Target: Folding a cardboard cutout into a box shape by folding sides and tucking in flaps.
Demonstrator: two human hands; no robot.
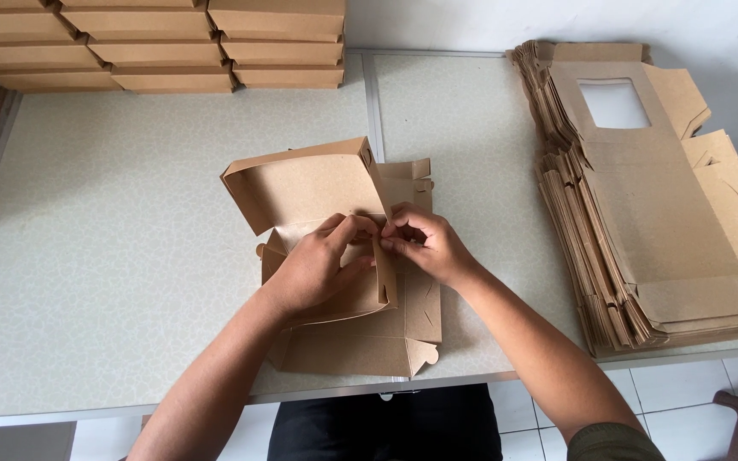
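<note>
Left of the half-folded box [343,256] the tabletop [113,256] lay open to passage. Right of the box a stack of flat blanks [642,213] blocked the way; behind it, finished boxes [164,43] lined the far edge.

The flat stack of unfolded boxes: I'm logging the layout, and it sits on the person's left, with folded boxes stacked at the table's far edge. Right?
Not quite. The head view shows the stack of unfolded boxes on the person's right, not left. The folded boxes do sit stacked at the table's far edge.
</note>
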